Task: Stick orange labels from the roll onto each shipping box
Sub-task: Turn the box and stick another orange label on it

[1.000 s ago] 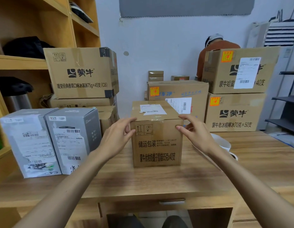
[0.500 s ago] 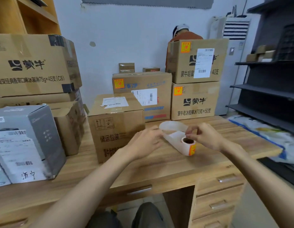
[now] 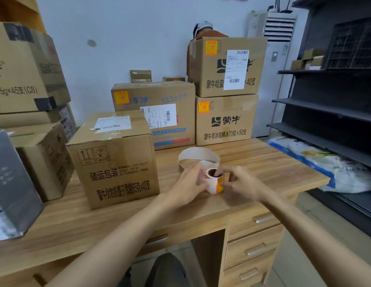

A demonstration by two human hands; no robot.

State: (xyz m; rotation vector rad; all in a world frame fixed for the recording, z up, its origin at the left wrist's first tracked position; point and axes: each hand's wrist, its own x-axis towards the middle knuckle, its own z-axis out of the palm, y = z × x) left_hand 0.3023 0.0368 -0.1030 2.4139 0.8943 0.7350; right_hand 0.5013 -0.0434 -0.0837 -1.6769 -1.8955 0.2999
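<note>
Roll of orange labels on white backing (image 3: 214,184) stands on end near the front right edge of the pale wooden desk (image 3: 269,162). The left hand (image 3: 188,186) grips its side and the right hand (image 3: 240,183) pinches its orange face. A loose white backing strip (image 3: 199,154) curls behind it. A brown cardboard box with a white slip on top (image 3: 118,168) sits just left. Three orange-labelled cartons (image 3: 226,121) line the rear edge. Bare wood runs to the right corner, beside black metal shelving (image 3: 336,112).
</note>
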